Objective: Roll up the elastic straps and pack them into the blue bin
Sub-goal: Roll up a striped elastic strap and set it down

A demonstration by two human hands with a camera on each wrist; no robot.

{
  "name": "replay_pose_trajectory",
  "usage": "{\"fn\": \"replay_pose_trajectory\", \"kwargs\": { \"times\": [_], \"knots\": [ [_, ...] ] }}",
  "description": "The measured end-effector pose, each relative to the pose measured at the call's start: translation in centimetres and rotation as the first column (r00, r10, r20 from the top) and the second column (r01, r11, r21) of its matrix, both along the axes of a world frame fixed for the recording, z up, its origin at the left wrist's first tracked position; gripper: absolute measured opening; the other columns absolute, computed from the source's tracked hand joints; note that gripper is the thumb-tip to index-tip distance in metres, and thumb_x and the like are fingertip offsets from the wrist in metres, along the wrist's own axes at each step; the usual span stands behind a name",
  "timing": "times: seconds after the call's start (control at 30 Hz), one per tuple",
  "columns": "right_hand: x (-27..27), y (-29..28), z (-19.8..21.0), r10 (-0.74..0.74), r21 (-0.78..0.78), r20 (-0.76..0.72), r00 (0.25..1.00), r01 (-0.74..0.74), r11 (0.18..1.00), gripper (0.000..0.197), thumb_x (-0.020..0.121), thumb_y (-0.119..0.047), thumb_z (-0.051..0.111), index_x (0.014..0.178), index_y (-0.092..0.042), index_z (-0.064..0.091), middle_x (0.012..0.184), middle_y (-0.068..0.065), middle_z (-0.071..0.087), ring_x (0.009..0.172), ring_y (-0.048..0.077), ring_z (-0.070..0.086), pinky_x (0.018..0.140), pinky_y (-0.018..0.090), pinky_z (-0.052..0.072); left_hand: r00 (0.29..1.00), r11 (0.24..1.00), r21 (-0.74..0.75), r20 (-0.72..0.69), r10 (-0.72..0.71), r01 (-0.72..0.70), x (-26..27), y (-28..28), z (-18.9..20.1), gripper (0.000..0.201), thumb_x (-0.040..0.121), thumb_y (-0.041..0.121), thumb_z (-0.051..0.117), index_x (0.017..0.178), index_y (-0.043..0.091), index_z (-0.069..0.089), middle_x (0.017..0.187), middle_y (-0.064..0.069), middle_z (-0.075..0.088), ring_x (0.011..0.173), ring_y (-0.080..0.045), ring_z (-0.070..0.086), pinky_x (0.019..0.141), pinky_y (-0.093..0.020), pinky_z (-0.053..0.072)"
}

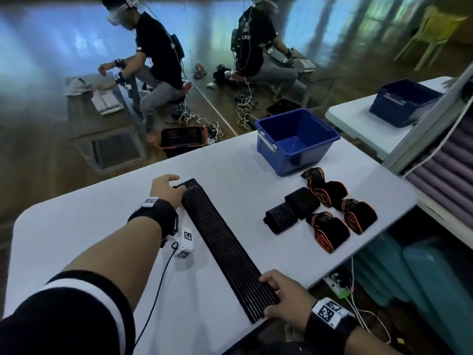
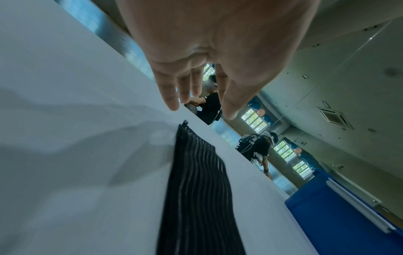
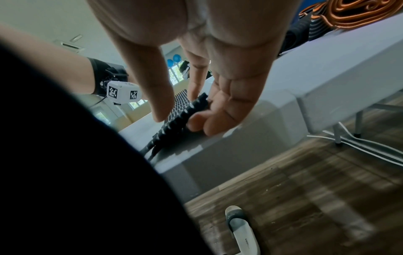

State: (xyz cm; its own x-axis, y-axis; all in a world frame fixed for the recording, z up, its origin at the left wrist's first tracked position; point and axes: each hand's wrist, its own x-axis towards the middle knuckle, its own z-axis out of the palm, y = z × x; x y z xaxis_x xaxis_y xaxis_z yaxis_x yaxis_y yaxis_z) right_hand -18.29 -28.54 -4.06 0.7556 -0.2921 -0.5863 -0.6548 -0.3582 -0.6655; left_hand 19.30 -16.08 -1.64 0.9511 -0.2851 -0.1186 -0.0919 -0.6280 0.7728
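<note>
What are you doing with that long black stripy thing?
A person has laid one long black strap flat on the white table. The right hand grips its near end, while the left hand is open at the far end. Other straps lie rolled up nearby. The blue bin looks empty.

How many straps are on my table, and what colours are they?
Flat black strap with grey stripes: 1
Rolled black straps with grey stripes: 2
Rolled black straps with orange edges: 3
Total: 6 straps
</note>
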Motion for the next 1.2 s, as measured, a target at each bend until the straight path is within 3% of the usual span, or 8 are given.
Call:
{"fn": "replay_pose_trajectory", "kwargs": {
  "times": [0.1, 0.2, 0.3, 0.47, 0.57, 0.8, 1.07, 1.2],
  "knots": [
    [-0.1, -0.6, -0.5, 0.064, -0.016, 0.014, 0.998, -0.064, 0.998, 0.078, 0.047, -0.036, 0.081, 0.113, -0.058, 0.046, 0.131, -0.011, 0.055, 0.117, 0.014, 0.060, 0.095, 0.038, 0.055, 0.999, 0.998, 0.046, 0.015, -0.049, 0.049, -2.4, 1.6, -1.0, 0.030, 0.088, 0.022, 0.070, 0.117, 0.016, 0.068, 0.130, -0.009, 0.061, 0.111, -0.027, 0.063, 0.097, -0.038, 0.050],
    [-0.1, -1.1, -0.7, 0.157, -0.079, 0.018, 0.987, -0.155, 0.985, 0.076, 0.064, -0.015, 0.076, 0.120, -0.055, 0.043, 0.130, -0.011, 0.051, 0.118, 0.006, 0.055, 0.097, 0.030, 0.053, 0.990, 0.986, 0.094, 0.015, -0.142, 0.140, -7.0, 3.3, -2.0, 0.029, 0.089, 0.029, 0.068, 0.118, 0.023, 0.065, 0.131, -0.004, 0.056, 0.116, -0.023, 0.059, 0.102, -0.043, 0.049],
    [-0.1, -1.5, -0.7, 0.266, -0.184, 0.014, 0.964, -0.259, 0.948, 0.072, 0.076, -0.008, 0.069, 0.131, -0.046, 0.040, 0.129, -0.013, 0.048, 0.118, 0.003, 0.051, 0.101, 0.023, 0.047, 0.963, 0.958, 0.106, 0.014, -0.268, 0.265, -13.0, 4.7, -2.3, 0.022, 0.092, 0.030, 0.067, 0.113, 0.027, 0.063, 0.118, 0.006, 0.052, 0.101, -0.012, 0.057, 0.092, -0.028, 0.047],
    [-0.1, -2.2, 0.5, 0.518, -0.325, -0.041, 0.855, -0.501, 0.802, 0.063, 0.090, -0.008, 0.053, 0.146, -0.029, 0.033, 0.134, -0.004, 0.044, 0.120, 0.017, 0.051, 0.102, 0.026, 0.042, 0.892, 0.887, 0.092, -0.056, -0.449, 0.453, -20.7, 6.7, -2.6, 0.014, 0.089, 0.040, 0.068, 0.100, 0.038, 0.059, 0.098, 0.018, 0.060, 0.084, -0.002, 0.058, 0.072, -0.012, 0.041],
    [-0.1, -2.8, 0.2, 0.560, -0.356, -0.019, 0.828, -0.529, 0.770, 0.061, 0.090, -0.009, 0.052, 0.146, -0.027, 0.036, 0.131, -0.003, 0.045, 0.117, 0.018, 0.053, 0.100, 0.028, 0.044, 0.830, 0.823, 0.112, -0.114, -0.546, 0.557, -24.0, 7.5, -3.5, 0.035, 0.077, 0.059, 0.072, 0.104, 0.040, 0.060, 0.096, 0.020, 0.058, 0.083, 0.001, 0.054, 0.074, -0.010, 0.042],
    [0.2, -3.5, -1.3, 0.663, -0.395, 0.072, 0.746, -0.589, 0.705, 0.053, 0.090, -0.011, 0.051, 0.141, -0.022, 0.048, 0.120, 0.001, 0.048, 0.105, 0.019, 0.055, 0.094, 0.032, 0.048, 0.763, 0.688, 0.353, -0.142, -0.631, 0.635, -27.5, 7.4, -5.3, 0.083, 0.057, 0.087, 0.055, 0.127, 0.044, 0.058, 0.110, 0.017, 0.053, 0.102, -0.008, 0.048, 0.092, -0.029, 0.042],
    [2.0, -3.7, -1.9, 0.635, -0.466, 0.173, 0.753, -0.506, 0.726, 0.025, 0.096, -0.035, 0.058, 0.108, -0.016, 0.068, 0.104, 0.000, 0.060, 0.099, 0.018, 0.054, 0.087, 0.028, 0.046, 0.897, 0.843, 0.320, -0.059, -0.438, 0.433, -28.8, 6.6, -5.9, 0.053, 0.081, 0.067, 0.038, 0.096, 0.030, 0.073, 0.092, 0.006, 0.066, 0.088, -0.020, 0.058, 0.079, -0.037, 0.047],
    [3.3, -3.8, -1.7, 0.588, -0.456, 0.130, 0.799, -0.478, 0.751, 0.021, 0.094, -0.041, 0.058, 0.096, -0.020, 0.059, 0.089, -0.004, 0.062, 0.083, 0.017, 0.057, 0.074, 0.031, 0.047, 0.963, 0.933, 0.238, -0.102, -0.251, 0.269, -28.7, 5.8, -5.8, 0.031, 0.082, 0.053, 0.056, 0.083, 0.023, 0.065, 0.072, 0.012, 0.060, 0.074, -0.013, 0.057, 0.069, -0.030, 0.042]
  ]
}}
